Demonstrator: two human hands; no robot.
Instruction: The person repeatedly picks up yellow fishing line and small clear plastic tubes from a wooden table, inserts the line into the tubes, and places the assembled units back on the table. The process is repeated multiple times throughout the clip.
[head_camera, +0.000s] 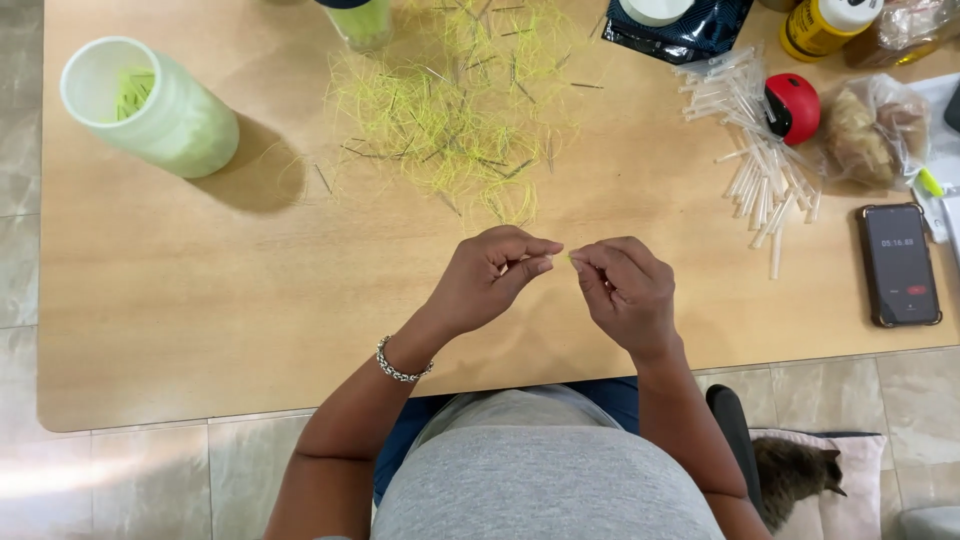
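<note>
A pale green plastic jar (150, 108) lies on its side at the wooden table's (200, 330) left end, clear little tubes (760, 150) spread beside a red round object (795, 105), a phone (898, 265) lies near the right edge, and a cat (795, 475) rests on a floor cushion (850, 500).

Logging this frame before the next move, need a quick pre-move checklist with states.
1. Left hand pinch closed: ok.
2. Right hand pinching a yellow-green thread: ok.
3. Thread spans both grips: cannot tell, too small.
4. Pile of yellow-green threads lies on the table ahead of the hands: ok.
5. Clear plastic tubes heaped at the right: ok.
6. Translucent jar upright: not ok, lies on its side.
</note>
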